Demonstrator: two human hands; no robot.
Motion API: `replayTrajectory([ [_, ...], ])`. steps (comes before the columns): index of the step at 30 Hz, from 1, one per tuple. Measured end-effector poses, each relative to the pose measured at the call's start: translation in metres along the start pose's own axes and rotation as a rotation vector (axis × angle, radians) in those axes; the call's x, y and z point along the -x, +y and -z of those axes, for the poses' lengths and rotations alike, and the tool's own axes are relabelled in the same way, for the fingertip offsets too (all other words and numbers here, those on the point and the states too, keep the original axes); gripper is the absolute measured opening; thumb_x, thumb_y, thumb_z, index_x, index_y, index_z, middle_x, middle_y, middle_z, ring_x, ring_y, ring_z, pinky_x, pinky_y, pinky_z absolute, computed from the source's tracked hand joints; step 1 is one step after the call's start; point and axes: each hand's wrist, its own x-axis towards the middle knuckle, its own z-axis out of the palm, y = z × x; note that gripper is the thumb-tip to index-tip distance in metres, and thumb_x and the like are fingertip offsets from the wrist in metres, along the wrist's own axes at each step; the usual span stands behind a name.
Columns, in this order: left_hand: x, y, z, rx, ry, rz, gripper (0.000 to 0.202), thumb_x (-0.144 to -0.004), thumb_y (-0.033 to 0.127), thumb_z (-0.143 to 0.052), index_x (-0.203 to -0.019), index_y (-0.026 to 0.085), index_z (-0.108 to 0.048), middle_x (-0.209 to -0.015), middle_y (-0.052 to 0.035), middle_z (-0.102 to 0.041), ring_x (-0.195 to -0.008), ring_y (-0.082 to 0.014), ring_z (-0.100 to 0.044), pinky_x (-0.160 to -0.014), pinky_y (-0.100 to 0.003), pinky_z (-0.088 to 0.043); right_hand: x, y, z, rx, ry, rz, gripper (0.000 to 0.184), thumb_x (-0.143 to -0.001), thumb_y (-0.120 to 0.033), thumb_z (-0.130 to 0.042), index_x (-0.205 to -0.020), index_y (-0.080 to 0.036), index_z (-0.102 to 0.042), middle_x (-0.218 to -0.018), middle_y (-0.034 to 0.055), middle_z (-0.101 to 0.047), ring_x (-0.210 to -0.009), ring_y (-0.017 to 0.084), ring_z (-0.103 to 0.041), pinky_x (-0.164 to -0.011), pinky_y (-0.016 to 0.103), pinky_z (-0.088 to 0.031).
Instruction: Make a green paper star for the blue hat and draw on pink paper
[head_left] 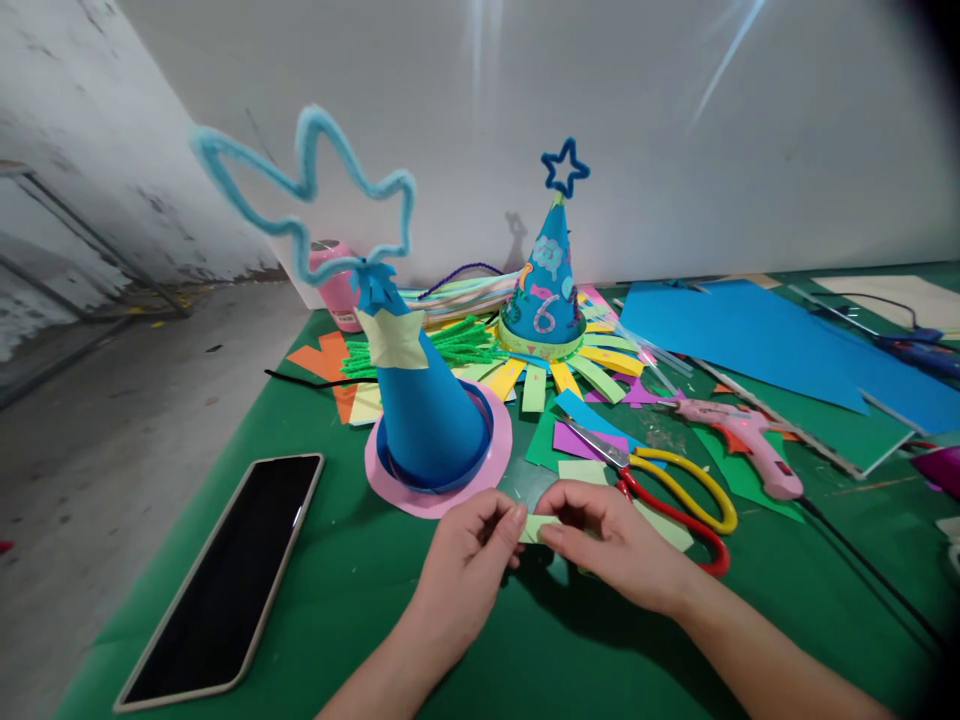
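A little pale green paper (533, 529) is near the tall blue hat (427, 415). The left hand (472, 560) pinches one end with thumb and finger, and the right hand (619, 545) pinches the other. Red and yellow scissors (625, 464) lie just beside the right hand. A pink glue gun (742, 432) lies farther right. A phone (225, 585) lies on the left.

The left forearm (384, 662) and the right forearm (765, 635) are seen bare from above, angled in from the bottom edge, the first slanted up to the right, the second up to the left. The left hand (466, 555) and the right hand (616, 540) are held close together, a small gap between them. In each grip, the thumb (504, 540) is brought to curled fingers (568, 495) in a fine pinch; the palms are mostly hidden.
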Motion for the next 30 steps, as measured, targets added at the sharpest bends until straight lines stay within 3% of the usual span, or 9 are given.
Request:
replayTrajectory([
  [6,0.001,-0.002,-0.001,-0.001,0.03,0.009,0.027,-0.081,0.032,-0.044,-0.059,0.017,-0.049,-0.053,0.0022,-0.046,-0.054,-0.0112,-0.043,-0.051,-0.021,-0.032,-0.001,0.006,-0.003,-0.045,0.044,-0.036,0.019,-0.078,-0.032,-0.053,-0.073,-0.014,-0.054,-0.061,-0.0026,-0.048,-0.048,0.006,-0.038,-0.043,0.017,-0.03],
  [13,0.001,0.001,-0.004,-0.088,0.019,-0.101,0.014,-0.073,0.023,-0.053,-0.06,0.017,-0.053,-0.057,0.0019,-0.048,-0.056,-0.0119,-0.043,-0.053,-0.022,-0.034,0.001,-0.001,-0.005,0.185,0.1,0.14,0.013,-0.079,-0.024,-0.05,-0.069,-0.016,-0.055,-0.063,-0.001,-0.051,-0.058,0.01,-0.047,-0.052,0.02,-0.038],
  [17,0.002,0.005,-0.003,-0.101,-0.008,-0.095,0.016,-0.073,0.022,-0.051,-0.058,0.017,-0.053,-0.055,0.0021,-0.047,-0.054,-0.0115,-0.042,-0.052,-0.022,-0.033,0.0,-0.001,-0.005,0.305,0.119,0.229,0.012,-0.076,-0.017,-0.05,-0.065,-0.017,-0.055,-0.062,-0.0009,-0.052,-0.057,0.01,-0.048,-0.052,0.02,-0.038],
  [23,0.0,0.006,0.002,0.002,0.053,-0.031,0.014,-0.073,0.024,-0.053,-0.06,0.017,-0.052,-0.054,0.0035,-0.046,-0.052,-0.0102,-0.043,-0.051,-0.021,-0.033,0.001,-0.002,0.006,0.311,0.174,0.195,0.012,-0.074,-0.016,-0.05,-0.062,-0.017,-0.054,-0.058,-0.0011,-0.052,-0.052,0.01,-0.046,-0.048,0.02,-0.036],
  [27,-0.002,0.005,0.004,0.031,0.126,0.02,0.013,-0.072,0.024,-0.055,-0.062,0.016,-0.052,-0.054,0.004,-0.047,-0.052,-0.0094,-0.044,-0.051,-0.02,-0.033,0.002,-0.001,0.01,0.275,0.228,0.158,0.012,-0.078,-0.021,-0.049,-0.069,-0.017,-0.055,-0.062,0.0004,-0.053,-0.057,0.012,-0.046,-0.052,0.022,-0.037],
  [30,-0.001,0.004,0.001,0.019,0.082,0.013,0.015,-0.072,0.025,-0.055,-0.06,0.016,-0.052,-0.053,0.0038,-0.047,-0.051,-0.0095,-0.043,-0.05,-0.02,-0.033,0.001,-0.001,0.003,0.24,0.177,0.18,0.008,-0.078,-0.023,-0.051,-0.079,-0.017,-0.056,-0.07,0.0013,-0.054,-0.063,0.012,-0.048,-0.057,0.022,-0.04],
])
